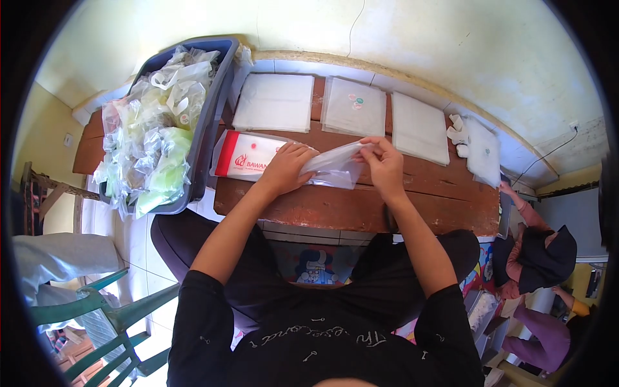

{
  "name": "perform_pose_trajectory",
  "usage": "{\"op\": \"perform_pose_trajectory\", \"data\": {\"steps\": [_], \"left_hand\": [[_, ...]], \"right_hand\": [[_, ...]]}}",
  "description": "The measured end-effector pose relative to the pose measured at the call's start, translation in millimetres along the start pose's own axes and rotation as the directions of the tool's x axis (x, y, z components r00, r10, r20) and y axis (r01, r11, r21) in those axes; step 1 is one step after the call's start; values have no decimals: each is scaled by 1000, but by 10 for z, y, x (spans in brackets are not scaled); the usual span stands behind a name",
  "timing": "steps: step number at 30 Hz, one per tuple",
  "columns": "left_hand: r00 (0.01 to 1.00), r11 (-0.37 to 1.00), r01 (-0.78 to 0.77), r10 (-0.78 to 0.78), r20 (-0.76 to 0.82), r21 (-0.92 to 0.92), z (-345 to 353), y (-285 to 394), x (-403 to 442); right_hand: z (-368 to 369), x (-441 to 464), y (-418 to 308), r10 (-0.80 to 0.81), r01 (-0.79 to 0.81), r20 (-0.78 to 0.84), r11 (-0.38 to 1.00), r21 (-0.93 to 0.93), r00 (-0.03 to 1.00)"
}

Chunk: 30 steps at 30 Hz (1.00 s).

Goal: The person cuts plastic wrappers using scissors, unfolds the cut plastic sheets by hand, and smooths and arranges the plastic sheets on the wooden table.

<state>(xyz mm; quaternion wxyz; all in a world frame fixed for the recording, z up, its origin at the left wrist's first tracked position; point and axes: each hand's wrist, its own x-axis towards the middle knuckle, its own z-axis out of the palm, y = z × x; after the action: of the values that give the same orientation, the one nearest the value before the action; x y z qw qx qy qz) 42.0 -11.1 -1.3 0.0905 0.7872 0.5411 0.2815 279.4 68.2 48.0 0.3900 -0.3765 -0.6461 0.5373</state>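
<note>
My left hand [290, 169] rests on the low wooden table, fingers curled over a clear plastic bag [338, 175] near its left part. My right hand [385, 169] pinches the bag's upper right edge between thumb and fingers and lifts it off the layer beneath. Under and left of my left hand lies a plastic bag with a red band and red print reading "BAWAN…" [242, 156]. Part of that print is hidden by my left hand.
Behind my hands lie stacks of clear bags: a left stack [274, 102], a printed stack [356, 106] and a right stack [419, 126]. Crumpled white pieces [458, 131] sit beside another stack [482, 151]. A grey tub [201, 138] of bags stands left, a green chair [122, 316] lower left. Other people [538, 258] sit right.
</note>
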Motion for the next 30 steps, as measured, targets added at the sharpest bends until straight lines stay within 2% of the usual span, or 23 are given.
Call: {"op": "perform_pose_trajectory", "data": {"steps": [1,5,8,10,11,12,13,14,15,17,18,20,21,22,23,24,25,26,28,30], "left_hand": [[1000,1000,29,-29,5,-9,-7,9,1],[1000,1000,21,-21,-12,0,64,-49,-17],[999,999,32,-32,-1,13,58,-62,-35],[1000,1000,31,-31,1,2,57,-74,-44],[1000,1000,24,-24,3,-11,62,-75,-35],[1000,1000,21,-21,5,-12,56,-64,-30],[998,995,66,-65,24,-71,49,-52,-31],[993,985,113,-108,45,-128,45,-35,-33],[993,986,110,-104,47,-129,38,-3,-27],[979,889,177,-202,-15,-422,24,62,-1],[980,890,174,-197,-13,-421,70,9,-12],[974,587,195,-208,87,-786,199,-150,-56],[975,589,195,-202,90,-784,148,-84,-12],[957,183,197,-251,148,-963,42,51,50],[936,-260,152,-271,223,-954,-41,149,81],[936,-259,156,-270,226,-953,-86,181,71],[914,-199,247,-276,296,-948,-124,197,55],[886,-140,337,-287,364,-931,-135,210,34],[863,-198,341,-322,390,-919,-40,240,-13],[747,-11,484,-516,419,-875,12,305,19]], "right_hand": [[-22,29,-10,-76,75,-31,997,-16,997],[-122,108,-277,-89,93,-80,994,50,993],[-174,142,-540,-161,168,-106,984,57,981],[-297,160,-702,-202,240,-217,956,167,955],[-362,168,-764,-202,240,-219,956,166,955],[-428,175,-817,-214,277,-248,928,252,945],[-486,172,-859,-224,313,-279,889,334,934],[-537,156,-900,-224,314,-282,889,333,933],[-585,136,-935,-241,333,-268,861,384,933],[-654,85,-938,-260,353,-260,829,433,930],[-677,55,-906,-242,334,-254,836,435,937],[-742,-13,-794,-224,318,-255,842,436,941],[-785,-47,-691,-149,246,-259,885,396,954],[-815,-83,-581,-73,168,-265,919,356,962],[-832,-124,-467,-72,169,-268,918,358,961],[-842,-167,-346,49,51,-272,935,350,961],[-850,-193,-231,170,-68,-276,937,343,946],[-857,-208,-130,173,-69,-278,936,345,945],[-880,-271,73,365,-341,-154,926,162,918],[-859,-316,245,399,-380,-126,913,150,908]]}}
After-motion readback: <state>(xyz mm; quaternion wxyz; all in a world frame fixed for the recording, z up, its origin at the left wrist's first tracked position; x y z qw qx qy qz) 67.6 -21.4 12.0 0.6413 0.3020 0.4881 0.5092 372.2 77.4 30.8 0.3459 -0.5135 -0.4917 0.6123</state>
